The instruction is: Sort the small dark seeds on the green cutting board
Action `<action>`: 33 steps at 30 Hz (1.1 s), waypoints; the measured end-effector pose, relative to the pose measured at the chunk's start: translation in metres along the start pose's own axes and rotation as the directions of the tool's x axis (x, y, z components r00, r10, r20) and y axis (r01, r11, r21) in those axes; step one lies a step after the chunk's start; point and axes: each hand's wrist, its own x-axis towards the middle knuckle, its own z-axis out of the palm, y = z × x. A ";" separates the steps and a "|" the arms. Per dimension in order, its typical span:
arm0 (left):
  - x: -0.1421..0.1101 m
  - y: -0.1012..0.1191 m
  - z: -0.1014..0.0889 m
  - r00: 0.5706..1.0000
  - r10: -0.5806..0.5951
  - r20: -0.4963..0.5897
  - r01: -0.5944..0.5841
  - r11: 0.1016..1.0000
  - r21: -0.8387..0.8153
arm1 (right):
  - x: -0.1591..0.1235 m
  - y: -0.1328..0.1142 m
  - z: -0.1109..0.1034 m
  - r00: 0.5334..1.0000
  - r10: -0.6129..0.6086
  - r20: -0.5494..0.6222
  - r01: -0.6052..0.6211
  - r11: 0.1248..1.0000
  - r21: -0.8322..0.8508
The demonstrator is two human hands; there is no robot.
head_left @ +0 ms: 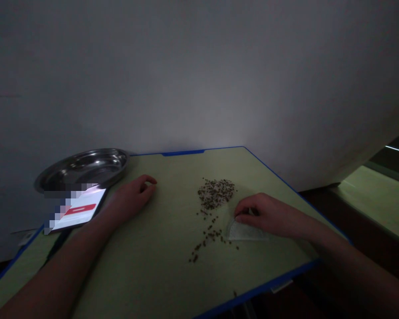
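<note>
Beside the dark grains (216, 193), the right hand (264, 215) pinches a half-round plate (244, 231), best held steady; the left hand (129, 199) curls open

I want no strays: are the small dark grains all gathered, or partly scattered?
Partly scattered: most grains lie in one patch; others trail loosely toward the camera.

Small dark-brown grains (216, 194) lay in a loose heap on the counter (146, 261), a straggling trail spilling toward its near edge, while a clear half-round protractor (240, 232) sat just beside that trail, straight side nearest.
</note>
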 end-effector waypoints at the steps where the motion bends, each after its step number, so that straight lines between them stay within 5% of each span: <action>1: 0.000 0.000 0.000 1.000 0.001 -0.004 -0.001 1.000 -0.001 | 0.000 -0.001 0.000 1.000 0.002 -0.004 -0.002 1.000 0.001; 33: -0.004 0.005 0.000 1.000 0.002 -0.020 -0.002 1.000 -0.016 | 0.009 -0.015 0.016 1.000 -0.016 -0.020 0.017 0.999 0.042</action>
